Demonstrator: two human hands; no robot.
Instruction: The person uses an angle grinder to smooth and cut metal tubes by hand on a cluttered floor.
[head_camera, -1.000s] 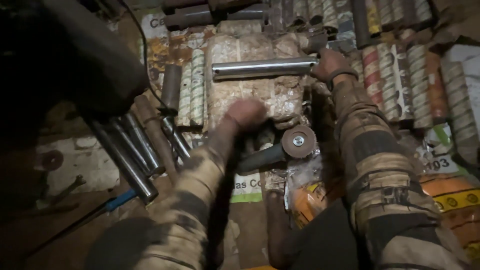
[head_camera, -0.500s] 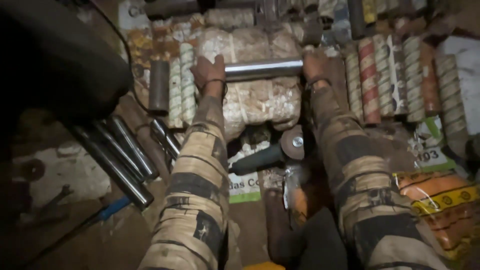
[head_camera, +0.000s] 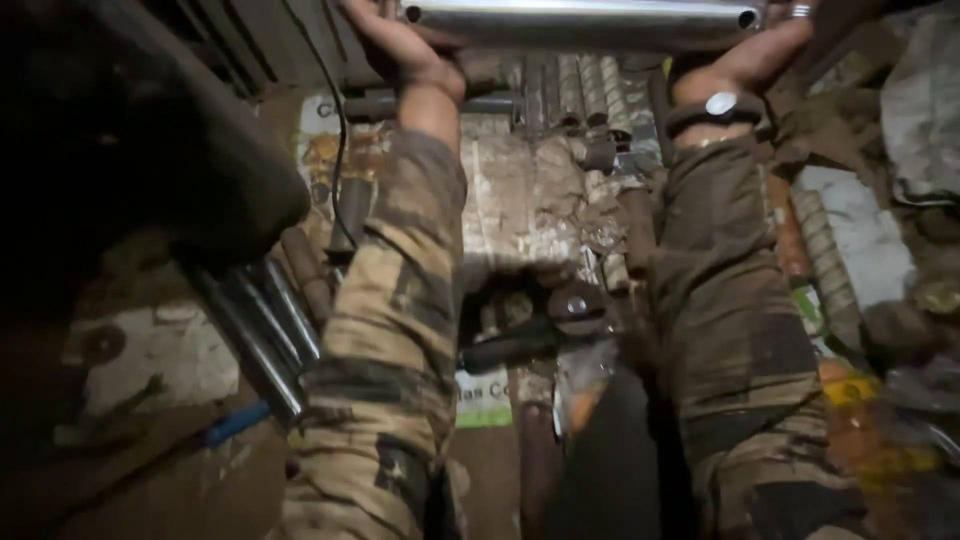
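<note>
A shiny steel tube (head_camera: 580, 18) lies crosswise at the very top of the head view, lifted off the pile below. My left hand (head_camera: 400, 45) grips its left end and my right hand (head_camera: 760, 50) grips its right end; a watch sits on the right wrist. Both forearms, in camouflage sleeves, stretch up and away from me. Under the tube lies a rough stone block (head_camera: 520, 200) among ribbed steel bars (head_camera: 590, 90).
An angle grinder (head_camera: 540, 330) with its disc lies between my arms. Several polished steel rods (head_camera: 265, 330) lean at the left beside a dark bulky shape (head_camera: 130, 150). More ribbed bars (head_camera: 820, 250) and printed sacks (head_camera: 860, 400) crowd the right.
My left hand reached the tube and closed on its left end. Both hands then raised the tube off the stone block toward the top of the view.
</note>
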